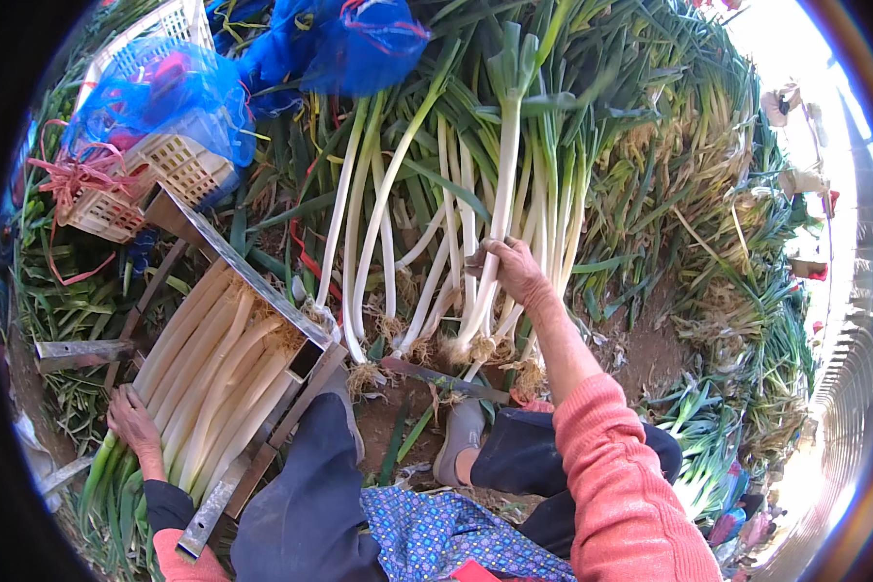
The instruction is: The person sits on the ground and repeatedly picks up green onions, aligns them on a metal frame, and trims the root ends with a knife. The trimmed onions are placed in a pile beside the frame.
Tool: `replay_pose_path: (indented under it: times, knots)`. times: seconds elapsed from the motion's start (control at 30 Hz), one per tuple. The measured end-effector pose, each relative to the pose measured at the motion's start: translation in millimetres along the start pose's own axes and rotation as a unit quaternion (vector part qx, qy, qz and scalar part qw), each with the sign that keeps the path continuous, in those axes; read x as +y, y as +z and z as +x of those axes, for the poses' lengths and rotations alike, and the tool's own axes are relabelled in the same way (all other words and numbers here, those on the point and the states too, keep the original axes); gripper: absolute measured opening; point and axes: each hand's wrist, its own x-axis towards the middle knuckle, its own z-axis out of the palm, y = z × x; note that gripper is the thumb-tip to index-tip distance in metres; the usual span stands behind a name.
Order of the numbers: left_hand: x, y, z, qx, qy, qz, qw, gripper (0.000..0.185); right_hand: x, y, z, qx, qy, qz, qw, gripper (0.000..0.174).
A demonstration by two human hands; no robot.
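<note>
With my right hand (509,265) I grip a thick leek (508,153) by its white stalk, its roots hanging down above the soil. Behind it, more leeks (553,196) lie in a loose row, white ends toward me and green leaves away. On the left, a metal frame (240,284) holds a pile of white leek stalks (204,378), roots against its upper plate. My left hand (134,425) rests on the pile's near left side, where the stalks turn green; whether its fingers close on any stalk is unclear.
A plastic crate (182,164) with blue mesh bags (167,102) and pink ties (87,174) stands at upper left. A long flat blade or bar (444,378) lies near my shoes. Leek leaves and dry trimmings (698,167) heap up on the right. Several people are far off at lower right.
</note>
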Motion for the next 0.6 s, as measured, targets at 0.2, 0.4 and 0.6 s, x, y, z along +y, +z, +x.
replay_pose_path:
  times: [0.2,0.4,0.6]
  knots:
    - [7,-5,-2,0.040,0.022,-0.036,0.998,0.035,19,59,-70,-0.144,0.011,0.217,0.966,0.035]
    - [12,-2,-2,0.076,0.023,-0.049,0.996,0.031,4,90,-102,-0.018,-0.037,0.537,0.843,0.042]
    - [29,-24,-4,0.059,-0.008,-0.067,0.996,0.030,-60,104,-172,0.048,-0.096,0.243,0.964,0.039]
